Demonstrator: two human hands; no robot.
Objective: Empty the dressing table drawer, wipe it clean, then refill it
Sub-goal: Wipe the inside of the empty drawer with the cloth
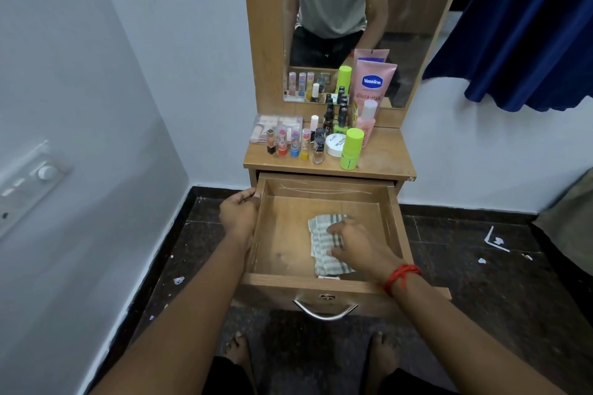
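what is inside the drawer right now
Only a striped cloth lies on the drawer floor, with the right hand pressing on it. The left hand grips the drawer's left wall. The wood under cloth and hand is covered, so unseen.

Wooden drawer (282,234) stands open, striped cloth (321,242) lying on its floor.

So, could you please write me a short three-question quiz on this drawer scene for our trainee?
1. True or false: the drawer is pulled open.
2. What lies under the right hand? A) striped cloth B) sponge C) brush
3. Fill in: the left hand grips the drawer's ____ side wall.
Key: 1 true; 2 A; 3 left.
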